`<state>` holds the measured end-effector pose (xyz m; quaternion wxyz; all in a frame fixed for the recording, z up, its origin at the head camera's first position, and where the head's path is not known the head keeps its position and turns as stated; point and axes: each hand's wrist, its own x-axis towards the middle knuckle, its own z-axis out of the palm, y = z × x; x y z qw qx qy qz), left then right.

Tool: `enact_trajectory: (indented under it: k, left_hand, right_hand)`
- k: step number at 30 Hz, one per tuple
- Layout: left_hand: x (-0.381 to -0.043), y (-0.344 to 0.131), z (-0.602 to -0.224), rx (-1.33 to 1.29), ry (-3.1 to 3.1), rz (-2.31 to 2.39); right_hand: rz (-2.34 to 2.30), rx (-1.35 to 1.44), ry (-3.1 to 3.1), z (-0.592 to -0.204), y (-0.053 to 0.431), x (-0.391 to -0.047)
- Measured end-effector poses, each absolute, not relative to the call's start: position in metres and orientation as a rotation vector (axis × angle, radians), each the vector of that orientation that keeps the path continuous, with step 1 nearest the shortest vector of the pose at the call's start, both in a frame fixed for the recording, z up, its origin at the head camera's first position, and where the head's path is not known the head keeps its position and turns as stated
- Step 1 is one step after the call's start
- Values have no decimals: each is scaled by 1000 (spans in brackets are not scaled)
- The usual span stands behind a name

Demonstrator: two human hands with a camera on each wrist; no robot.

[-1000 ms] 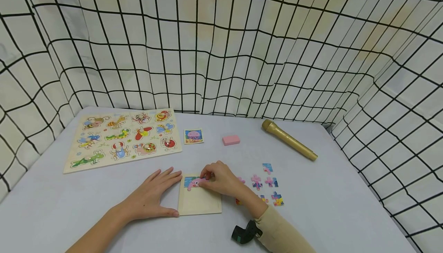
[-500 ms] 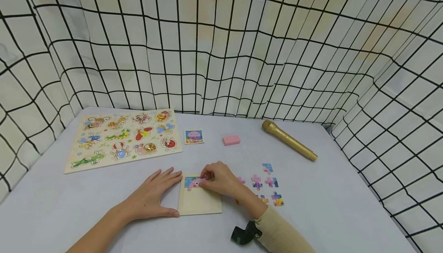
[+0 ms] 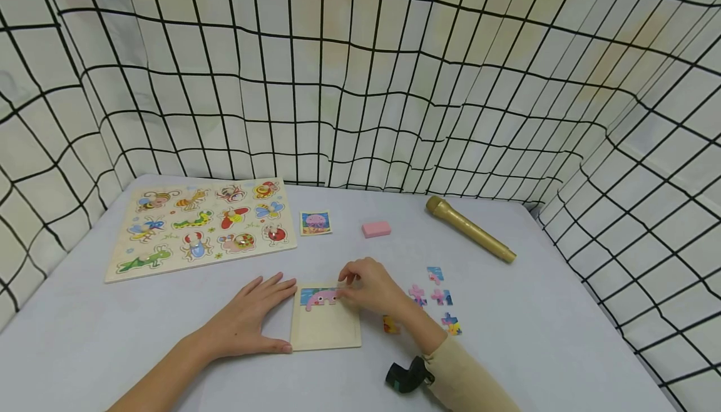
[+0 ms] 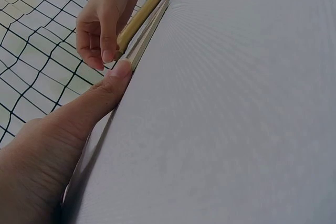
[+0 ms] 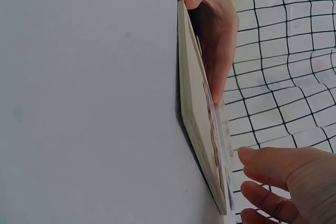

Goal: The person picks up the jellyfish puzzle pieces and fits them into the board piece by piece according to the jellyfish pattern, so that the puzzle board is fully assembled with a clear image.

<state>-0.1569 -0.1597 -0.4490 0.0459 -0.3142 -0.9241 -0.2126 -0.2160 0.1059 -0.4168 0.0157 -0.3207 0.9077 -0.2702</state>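
Note:
A small wooden puzzle tray [image 3: 325, 334] lies in front of me, with joined jigsaw pieces [image 3: 320, 298] of a pink creature on blue along its top edge. My left hand [image 3: 248, 321] lies spread at the tray's left side, its fingers straight; in the left wrist view the thumb [image 4: 100, 95] touches the tray's corner. My right hand [image 3: 372, 287] is over the tray's upper right corner, its fingers loosely bent. In the right wrist view its thumb [image 5: 273, 161] and fingers stand apart, and I see nothing between them. Loose jigsaw pieces [image 3: 442, 297] lie right of the tray, partly behind the right forearm.
A large insect puzzle board [image 3: 208, 262] lies at the back left. A small picture card [image 3: 315, 223], a pink block [image 3: 375, 229] and a gold microphone-shaped object [image 3: 472, 229] lie along the back. Black netting [image 3: 360, 80] surrounds the table. A black device [image 3: 407, 375] sits at the right wrist.
My right hand has moved slightly right and up from the pieces at the tray's top, uncovering more of the pink creature. The left hand has stayed in place.

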Motion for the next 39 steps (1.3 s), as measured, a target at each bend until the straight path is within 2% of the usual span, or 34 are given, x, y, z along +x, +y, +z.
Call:
enact_trajectory:
  k: [23, 39]
  left_hand:
    - [-158, -160, -450, -966, -2809, -637]
    - [-158, -159, -450, -961, -2805, -636]
  right_hand:
    - [-868, -851, 3066, -414, 190, -223]
    - [-912, -499, 3116, -415, 264, -223]
